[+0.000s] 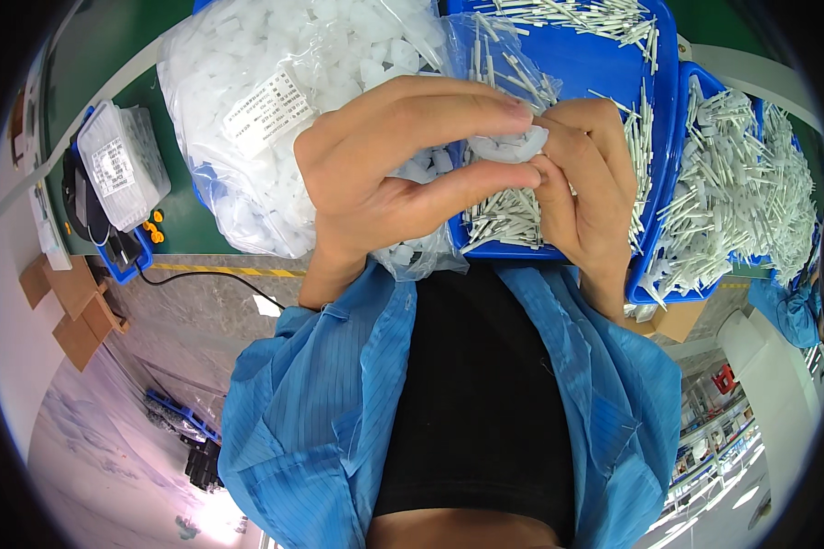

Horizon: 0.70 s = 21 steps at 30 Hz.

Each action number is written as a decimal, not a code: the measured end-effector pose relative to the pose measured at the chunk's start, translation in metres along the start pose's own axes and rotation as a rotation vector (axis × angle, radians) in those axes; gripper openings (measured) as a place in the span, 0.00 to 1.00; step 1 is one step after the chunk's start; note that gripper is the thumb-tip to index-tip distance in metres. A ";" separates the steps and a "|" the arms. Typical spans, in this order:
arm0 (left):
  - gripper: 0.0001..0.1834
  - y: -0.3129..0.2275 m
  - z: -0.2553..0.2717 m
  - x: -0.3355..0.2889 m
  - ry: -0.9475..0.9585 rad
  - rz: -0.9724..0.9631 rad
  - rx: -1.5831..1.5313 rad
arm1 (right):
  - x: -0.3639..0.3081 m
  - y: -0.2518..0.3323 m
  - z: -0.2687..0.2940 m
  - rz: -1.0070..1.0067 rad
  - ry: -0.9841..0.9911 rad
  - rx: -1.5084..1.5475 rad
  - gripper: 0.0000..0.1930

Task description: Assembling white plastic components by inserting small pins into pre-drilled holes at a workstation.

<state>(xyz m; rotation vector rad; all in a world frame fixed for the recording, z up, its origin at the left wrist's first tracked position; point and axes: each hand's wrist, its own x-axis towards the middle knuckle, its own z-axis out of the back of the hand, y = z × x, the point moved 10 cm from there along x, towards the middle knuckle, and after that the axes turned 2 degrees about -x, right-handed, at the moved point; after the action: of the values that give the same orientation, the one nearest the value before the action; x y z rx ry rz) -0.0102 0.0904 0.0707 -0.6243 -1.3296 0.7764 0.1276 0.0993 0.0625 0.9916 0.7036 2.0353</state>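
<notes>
My left hand [366, 165] reaches in over the table with its thumb and fingers closed round a small translucent white plastic piece [509, 146]. Beside it, my right hand [597, 174] has its fingertips pinched together at the right edge of that piece; whether a thin stick sits between them is hidden. Under both hands stands a blue tray [577, 69] holding many thin white sticks [508, 220]. To the left, a large clear bag [247, 165] bulges with similar white plastic pieces, some showing below my left wrist.
At the right, another blue tray [673, 197] is heaped with white pieces joined to sticks [719, 183]. On the far left lie a labelled clear plastic box [124, 165], small yellow parts [156, 229] and a black cable [206, 274]. Cardboard [73, 311] stands beyond the table's edge.
</notes>
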 end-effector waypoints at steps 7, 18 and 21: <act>0.22 0.000 0.001 0.002 -0.027 -0.020 0.071 | 0.001 -0.003 0.001 -0.057 0.004 -0.047 0.10; 0.19 0.002 0.002 -0.001 -0.073 -0.041 -0.059 | 0.002 -0.007 -0.002 -0.053 0.074 -0.026 0.12; 0.11 -0.010 -0.001 -0.007 -0.043 -0.138 0.067 | 0.008 -0.005 0.000 -0.105 0.112 0.206 0.13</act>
<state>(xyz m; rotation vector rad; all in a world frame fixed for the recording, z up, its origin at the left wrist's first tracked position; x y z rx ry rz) -0.0083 0.0793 0.0743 -0.4600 -1.3647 0.7225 0.1266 0.1085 0.0619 0.9390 1.0204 1.9673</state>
